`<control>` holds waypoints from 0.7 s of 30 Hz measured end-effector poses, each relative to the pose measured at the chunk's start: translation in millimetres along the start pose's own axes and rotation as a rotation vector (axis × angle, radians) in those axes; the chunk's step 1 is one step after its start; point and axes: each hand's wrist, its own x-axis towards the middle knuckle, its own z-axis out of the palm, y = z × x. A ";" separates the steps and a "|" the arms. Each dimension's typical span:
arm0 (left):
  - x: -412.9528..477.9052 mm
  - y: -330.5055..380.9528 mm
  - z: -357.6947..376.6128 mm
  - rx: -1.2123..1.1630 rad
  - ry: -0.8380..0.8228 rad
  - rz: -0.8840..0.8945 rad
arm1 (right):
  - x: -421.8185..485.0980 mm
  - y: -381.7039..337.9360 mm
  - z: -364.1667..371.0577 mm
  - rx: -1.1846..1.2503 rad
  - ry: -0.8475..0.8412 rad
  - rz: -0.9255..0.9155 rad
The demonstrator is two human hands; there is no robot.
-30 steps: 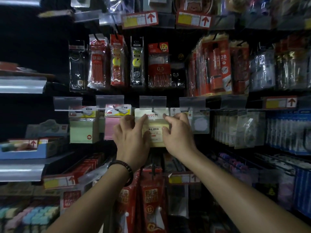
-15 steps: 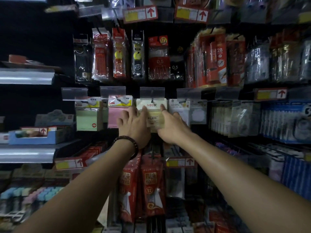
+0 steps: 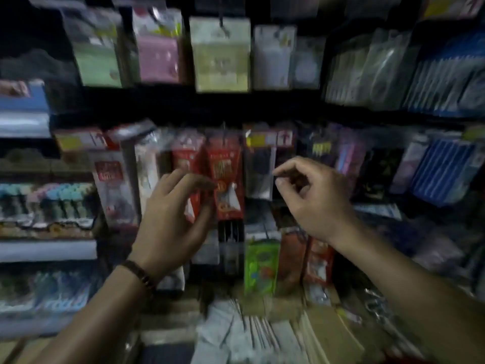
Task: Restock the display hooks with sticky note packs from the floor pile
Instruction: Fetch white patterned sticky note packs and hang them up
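With the pack [image 3: 221,56] hung far above, left hand [image 3: 170,219] and right hand [image 3: 315,198] were held empty, loosely curled, presumably for the near pile [image 3: 252,334].

I face a dim, blurred display wall. Red packets [image 3: 223,177] hang on it. Left of them run pale shelf edges [image 3: 47,250], right of them hang blue packs [image 3: 443,168], and below them lies brown cardboard [image 3: 328,336].

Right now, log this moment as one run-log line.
left hand: empty, fingers loose | right hand: empty, fingers loose | yellow pack: hanging on hook | both hands: below that row | view: blurred
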 end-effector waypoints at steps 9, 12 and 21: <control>-224.3 -58.3 123.4 -0.240 -0.461 -0.425 | -221.8 139.7 106.4 0.086 -0.266 0.563; -272.3 -88.6 164.8 -0.207 -0.641 -0.563 | -281.5 176.8 147.1 0.033 -0.412 0.751; -347.8 -152.6 244.5 -0.067 -0.958 -0.849 | -389.7 243.3 297.8 -0.001 -0.768 0.979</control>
